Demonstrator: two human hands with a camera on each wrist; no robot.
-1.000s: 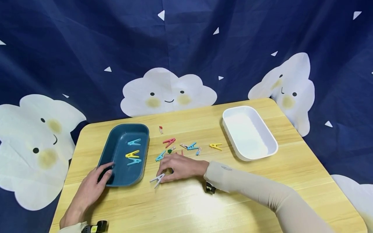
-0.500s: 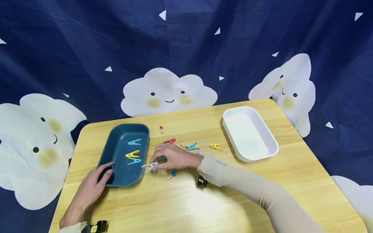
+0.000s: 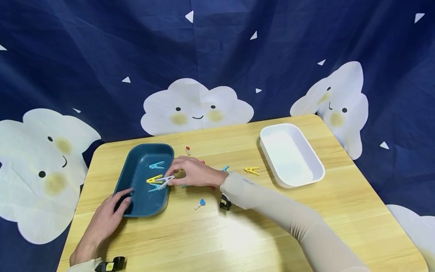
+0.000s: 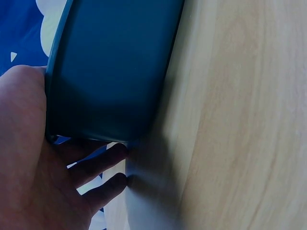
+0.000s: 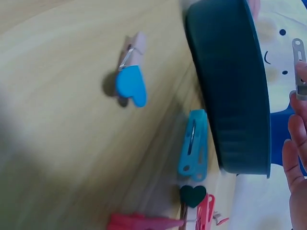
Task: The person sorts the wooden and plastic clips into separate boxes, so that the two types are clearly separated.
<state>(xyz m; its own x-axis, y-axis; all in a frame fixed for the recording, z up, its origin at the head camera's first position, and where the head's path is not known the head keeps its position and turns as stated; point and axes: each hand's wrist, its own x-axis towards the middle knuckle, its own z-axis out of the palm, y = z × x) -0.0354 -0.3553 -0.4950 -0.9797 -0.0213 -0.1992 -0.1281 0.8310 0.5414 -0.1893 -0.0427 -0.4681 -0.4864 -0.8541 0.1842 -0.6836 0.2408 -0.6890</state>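
Observation:
My right hand [image 3: 190,172] pinches a pale grey clothespin [image 3: 165,181] over the right side of a dark teal bin [image 3: 137,202]. In the right wrist view the clothespin [image 5: 298,48] shows at the right edge, above the bin's rim. Two light blue clothespins, one of them the upper light blue clothespin [image 3: 156,165], and a yellow clothespin [image 3: 154,179] lie inside the bin. My left hand [image 3: 102,224] holds the bin's near left corner. Seen from the left wrist, its fingertips [image 4: 117,153] stick out beside the outer wall.
A white bin [image 3: 292,158] stands at the right. Between the bins lie a yellow clothespin [image 3: 252,171], a blue-heart mini peg [image 3: 200,204] and a red-topped mini peg [image 3: 188,150]. Beside the teal bin are a blue clothespin [image 5: 193,143] and a green-heart peg [image 5: 193,196].
My right hand has carried the pale grey clothespin left and away from me, from the table to over the teal bin, uncovering the blue-heart mini peg. The left hand has stayed put.

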